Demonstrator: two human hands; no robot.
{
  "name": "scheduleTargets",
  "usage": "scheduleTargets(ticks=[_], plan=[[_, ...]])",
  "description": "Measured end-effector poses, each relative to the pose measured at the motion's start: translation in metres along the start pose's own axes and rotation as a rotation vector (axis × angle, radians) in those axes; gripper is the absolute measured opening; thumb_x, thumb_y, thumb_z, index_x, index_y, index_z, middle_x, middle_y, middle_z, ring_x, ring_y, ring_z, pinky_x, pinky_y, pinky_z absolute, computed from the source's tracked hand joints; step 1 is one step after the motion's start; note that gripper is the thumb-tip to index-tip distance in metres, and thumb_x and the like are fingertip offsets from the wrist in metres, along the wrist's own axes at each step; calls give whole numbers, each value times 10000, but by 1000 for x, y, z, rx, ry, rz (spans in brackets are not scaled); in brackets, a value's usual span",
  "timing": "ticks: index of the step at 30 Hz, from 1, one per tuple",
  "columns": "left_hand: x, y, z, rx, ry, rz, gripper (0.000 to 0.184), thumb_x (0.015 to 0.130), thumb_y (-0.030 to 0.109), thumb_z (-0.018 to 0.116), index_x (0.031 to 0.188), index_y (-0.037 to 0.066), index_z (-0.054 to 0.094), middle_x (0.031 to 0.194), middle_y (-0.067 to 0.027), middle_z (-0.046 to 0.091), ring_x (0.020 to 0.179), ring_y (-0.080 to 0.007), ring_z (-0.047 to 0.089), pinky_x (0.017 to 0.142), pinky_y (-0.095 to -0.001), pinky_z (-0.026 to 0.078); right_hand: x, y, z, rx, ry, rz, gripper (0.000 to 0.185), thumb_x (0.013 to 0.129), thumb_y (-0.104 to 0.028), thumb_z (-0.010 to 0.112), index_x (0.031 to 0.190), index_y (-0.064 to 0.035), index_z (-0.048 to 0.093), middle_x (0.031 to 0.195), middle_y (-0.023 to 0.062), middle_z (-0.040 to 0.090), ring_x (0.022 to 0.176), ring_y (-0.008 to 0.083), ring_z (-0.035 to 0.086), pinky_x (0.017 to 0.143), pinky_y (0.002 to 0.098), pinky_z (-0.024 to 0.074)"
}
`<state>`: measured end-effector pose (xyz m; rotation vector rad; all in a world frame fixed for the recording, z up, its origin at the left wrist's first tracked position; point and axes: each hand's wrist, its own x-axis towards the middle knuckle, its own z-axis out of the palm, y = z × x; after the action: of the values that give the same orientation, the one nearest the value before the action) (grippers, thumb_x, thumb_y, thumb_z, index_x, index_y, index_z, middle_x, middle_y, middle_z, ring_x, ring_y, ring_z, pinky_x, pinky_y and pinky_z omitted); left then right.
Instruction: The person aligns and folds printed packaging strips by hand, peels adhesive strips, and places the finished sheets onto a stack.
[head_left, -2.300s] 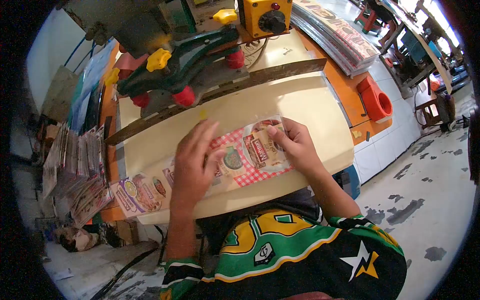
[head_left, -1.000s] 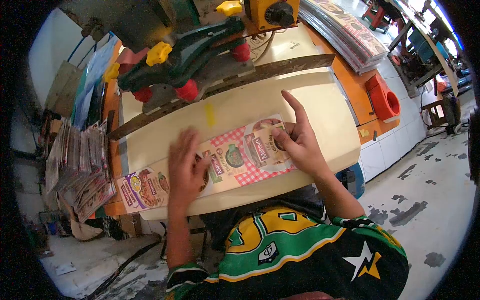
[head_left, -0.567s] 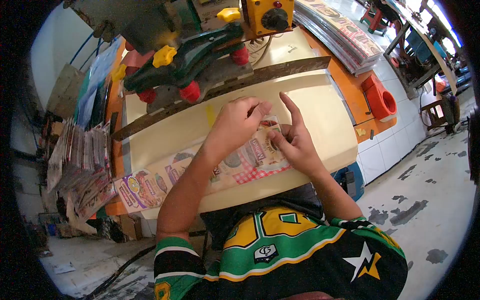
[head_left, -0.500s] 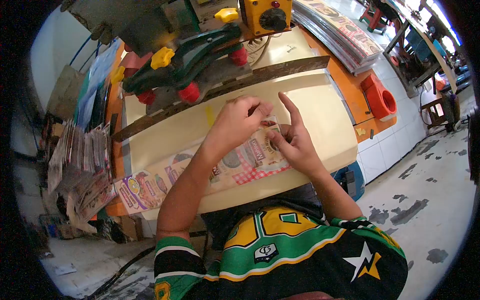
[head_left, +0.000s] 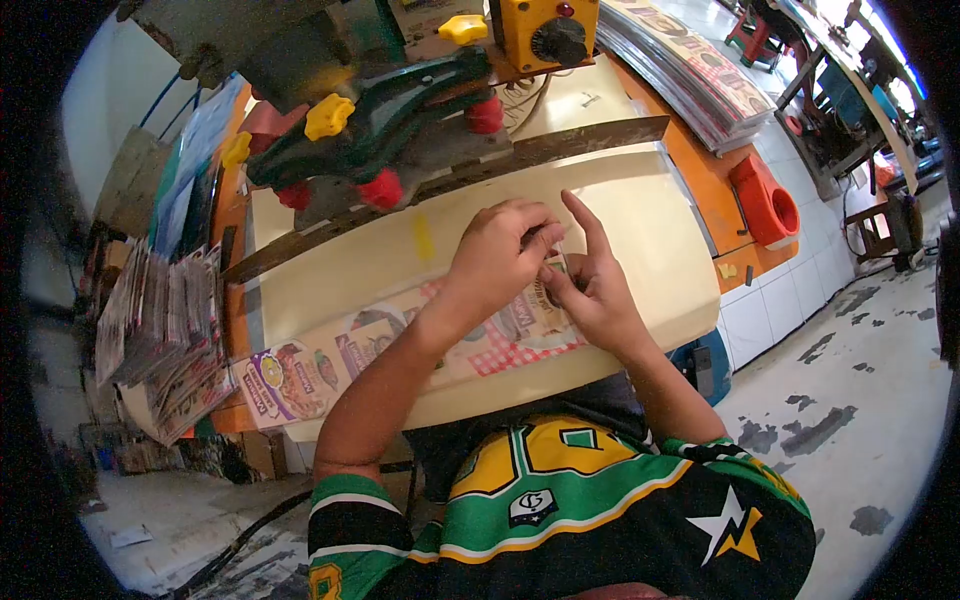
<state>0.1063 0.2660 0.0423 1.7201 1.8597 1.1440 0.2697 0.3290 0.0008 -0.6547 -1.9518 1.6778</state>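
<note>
A long printed plastic sheet with food pictures and a red checked pattern lies across the cream-coloured work surface. My left hand reaches over the sheet from the left, fingers bent and pinched at its far right end. Close beside it, my right hand grips the same end between thumb and curled fingers, its index finger pointing up. The fingertips of both hands nearly meet there, and the sheet's edge between them is partly hidden. My left forearm covers part of the sheet's middle.
Beyond my hands stands a machine with a dark green clamp frame, yellow knobs and red feet, above a metal bar. Stacked printed sheets lie at the back right, near a red tape dispenser. More bundles are at left.
My left hand has moved right and slightly down, bringing its fingertips to the right hand at the sheet's end. The right hand has hardly moved.
</note>
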Motion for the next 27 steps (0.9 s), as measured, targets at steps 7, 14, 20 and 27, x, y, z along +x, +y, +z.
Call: scheduleTargets(ticks=[7, 14, 20, 27], plan=[[-2, -6, 8, 9, 73, 47, 154, 885, 142, 633, 867, -9, 652, 878, -188, 653, 839, -391, 629, 747, -458, 490, 0, -3, 0, -4, 3, -1, 837, 897, -56, 638, 1578, -83, 152, 667, 123, 653, 580, 145, 572, 587, 291, 447], [-4, -15, 15, 53, 106, 76, 168, 905, 148, 634, 898, -20, 644, 837, -189, 613, 813, -388, 618, 751, -440, 489, 2, 3, 2, 20, 9, -44, 824, 899, -62, 635, 1573, -79, 161, 671, 131, 659, 577, 161, 590, 578, 300, 449], [-5, -16, 18, 71, 139, 90, 172, 914, 156, 627, 888, -14, 643, 823, -184, 606, 800, -388, 608, 732, -449, 480, 2, -2, 3, -36, 15, -47, 814, 902, -72, 634, 1569, -76, 167, 671, 121, 653, 568, 167, 589, 573, 306, 448], [-5, -12, 19, 67, 177, 87, 144, 903, 131, 611, 840, 1, 605, 812, -169, 605, 820, -392, 592, 761, -484, 447, 0, -8, 3, -94, 10, -33, 790, 917, -68, 611, 1570, -78, 168, 663, 112, 636, 565, 166, 582, 571, 303, 445]])
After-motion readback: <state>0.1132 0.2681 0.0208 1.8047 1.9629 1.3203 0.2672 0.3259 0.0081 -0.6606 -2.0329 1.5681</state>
